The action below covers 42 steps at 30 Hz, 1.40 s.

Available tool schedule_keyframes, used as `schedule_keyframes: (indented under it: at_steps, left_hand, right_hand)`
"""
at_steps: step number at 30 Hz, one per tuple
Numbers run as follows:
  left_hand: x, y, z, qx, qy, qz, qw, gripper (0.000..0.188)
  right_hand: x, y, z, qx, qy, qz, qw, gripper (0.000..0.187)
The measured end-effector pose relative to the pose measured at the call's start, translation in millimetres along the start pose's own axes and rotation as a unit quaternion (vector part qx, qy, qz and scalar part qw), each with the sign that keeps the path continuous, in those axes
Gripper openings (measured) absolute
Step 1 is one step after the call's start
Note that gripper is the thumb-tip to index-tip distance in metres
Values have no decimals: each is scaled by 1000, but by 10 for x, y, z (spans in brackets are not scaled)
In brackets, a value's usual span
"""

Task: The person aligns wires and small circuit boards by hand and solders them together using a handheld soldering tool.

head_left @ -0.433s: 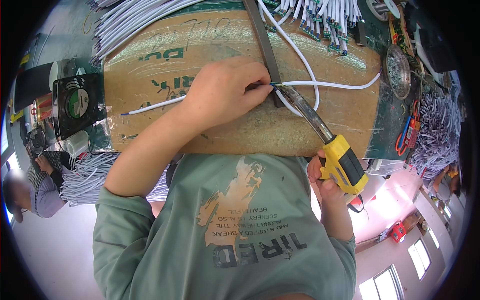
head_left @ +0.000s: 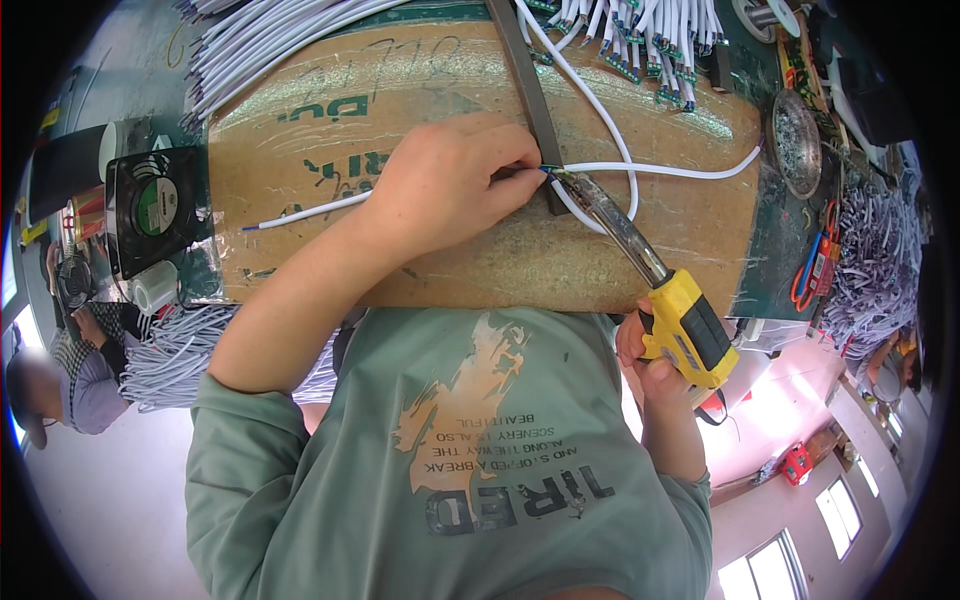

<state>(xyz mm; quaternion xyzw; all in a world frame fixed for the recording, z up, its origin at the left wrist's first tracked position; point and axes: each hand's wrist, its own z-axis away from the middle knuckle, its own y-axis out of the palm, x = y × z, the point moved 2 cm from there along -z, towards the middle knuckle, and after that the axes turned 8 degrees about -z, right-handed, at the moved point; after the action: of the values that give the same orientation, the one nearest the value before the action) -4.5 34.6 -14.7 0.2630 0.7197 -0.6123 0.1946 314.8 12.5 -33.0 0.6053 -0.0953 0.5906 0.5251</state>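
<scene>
My left hand (head_left: 450,185) is closed in a pinch at the middle of the board, its thumb and forefinger on a thin blue wire end. A white cable (head_left: 315,211) passes under that wrist and comes out at the left with a blue tip. My right hand (head_left: 640,350) grips a yellow and black soldering gun (head_left: 690,325) by its handle. The gun's metal barrel slants up and left, its tip at the wires beside my left fingertips. Another white cable (head_left: 690,171) runs right from that spot. The exact contact is too small to make out.
A dark metal bar (head_left: 527,80) lies across the cardboard-covered board (head_left: 440,285). White cable bundles (head_left: 270,45) and cables with small green boards (head_left: 650,45) lie at the far side. A black fan (head_left: 150,212) stands left; a metal dish (head_left: 797,145) sits right. Another person sits at far left.
The soldering gun's handle has shifted very slightly to the right. My left hand and the cables stay in place.
</scene>
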Motion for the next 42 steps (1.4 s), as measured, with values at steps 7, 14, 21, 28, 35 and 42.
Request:
schedule_keyframes:
  at_steps: [7, 14, 21, 28, 35, 42]
  left_hand:
    - [-10, -7, -5, 0, 2, -4, 1000, 12]
    - [-1, 0, -3, 1, -2, 2, 1000, 12]
    - [2, -9, 4, 2, -4, 2, 1000, 12]
    - [3, -3, 5, 4, -5, 0, 1000, 12]
    - [-15, 3, -27, 3, 1, 0, 1000, 12]
    - [-48, -45, 9, 21, -44, 17, 999, 11]
  right_hand:
    - [3, -1, 7, -7, 2, 7, 1000, 78]
    - [23, 63, -11, -44, -2, 31, 999, 85]
    - [4, 46, -9, -39, 7, 25, 999, 85]
    - [-4, 48, 0, -45, 16, 30, 998, 88]
    - [58, 36, -10, -62, -31, 26, 997, 87]
    - [403, -360, -276, -148, -152, -43, 976, 82]
